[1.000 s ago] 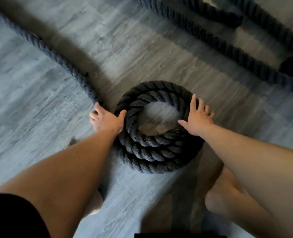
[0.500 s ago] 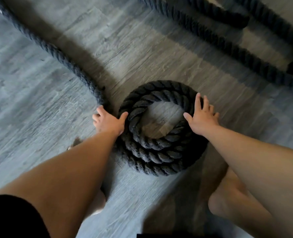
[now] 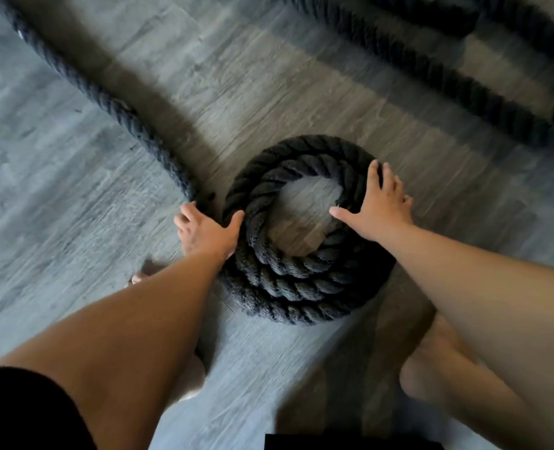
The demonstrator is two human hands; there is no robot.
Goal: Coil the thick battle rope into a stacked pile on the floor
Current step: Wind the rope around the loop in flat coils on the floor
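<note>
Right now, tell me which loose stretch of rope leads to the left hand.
The left stretch, running diagonally down to the left hand beside the coil. The upper-right stretches touch neither hand.

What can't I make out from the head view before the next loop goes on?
Head view only:
- Left hand grip: the hand's back hides whether its fingers wrap the loose rope.
- Coil layer count: top turns cover lower ones.
- Rope length left: the top-left edge cuts it off.
- Far ropes: blurred, cut by the top and right edges.
</note>
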